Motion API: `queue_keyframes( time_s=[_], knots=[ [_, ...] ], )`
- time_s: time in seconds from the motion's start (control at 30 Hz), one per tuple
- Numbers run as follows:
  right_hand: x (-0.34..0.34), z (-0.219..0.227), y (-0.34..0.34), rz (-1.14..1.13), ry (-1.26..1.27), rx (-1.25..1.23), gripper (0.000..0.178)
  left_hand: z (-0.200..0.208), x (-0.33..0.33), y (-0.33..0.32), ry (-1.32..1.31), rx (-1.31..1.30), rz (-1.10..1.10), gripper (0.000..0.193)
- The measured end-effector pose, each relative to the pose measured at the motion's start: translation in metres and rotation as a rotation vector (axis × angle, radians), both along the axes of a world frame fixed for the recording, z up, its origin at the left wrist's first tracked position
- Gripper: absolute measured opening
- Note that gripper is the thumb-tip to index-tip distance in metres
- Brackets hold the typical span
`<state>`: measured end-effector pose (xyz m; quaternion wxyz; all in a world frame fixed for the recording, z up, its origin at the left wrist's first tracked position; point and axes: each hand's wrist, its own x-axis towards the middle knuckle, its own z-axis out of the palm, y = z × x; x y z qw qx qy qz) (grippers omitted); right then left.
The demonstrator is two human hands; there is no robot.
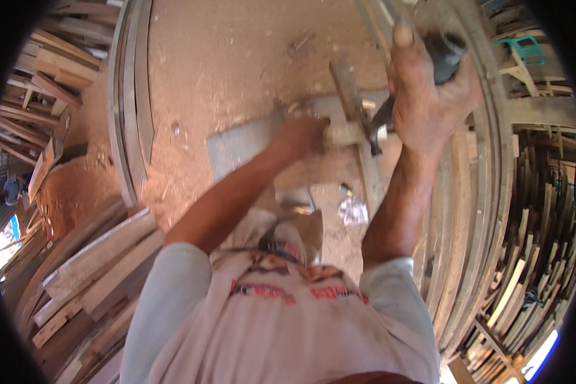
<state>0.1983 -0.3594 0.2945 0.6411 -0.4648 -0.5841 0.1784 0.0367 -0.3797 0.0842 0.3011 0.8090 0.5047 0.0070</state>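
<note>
My right hand is closed around a dark tool with a round black end, whose kind I cannot make out. A dark curved part shows beside the wrist, above a narrow wooden bar. Across that bar lies a short pale wood block. My left hand is at the block's left end, smeared by motion, so its fingers and grip are unclear. Beneath both hands lies a flat grey board on the ground.
Long curved planks lie on the brown ground at the left. Timber is piled at lower left, and more planks and stacked strips line the right. A crumpled silvery packet lies near my body. A green plastic chair stands far right.
</note>
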Motion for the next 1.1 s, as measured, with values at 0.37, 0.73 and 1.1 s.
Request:
queue_keyframes(
  time_s=[0.37, 0.73, 1.1],
  knots=[
    [0.011, 0.022, -0.002, -0.086, -0.139, -0.228, 0.042, -0.026, -0.002, -0.019, 0.057, -0.163, -0.112, 0.06],
    [0.029, 0.017, 0.045, -0.16, 0.019, -0.257, 0.019, -0.006, 0.023, 0.009, 0.135, -0.066, -0.077, 0.073],
    [0.049, -0.012, -0.069, -0.061, 0.341, 0.143, 0.023, 0.033, 0.006, 0.009, 0.097, -0.069, -0.077, 0.056]
  ],
)
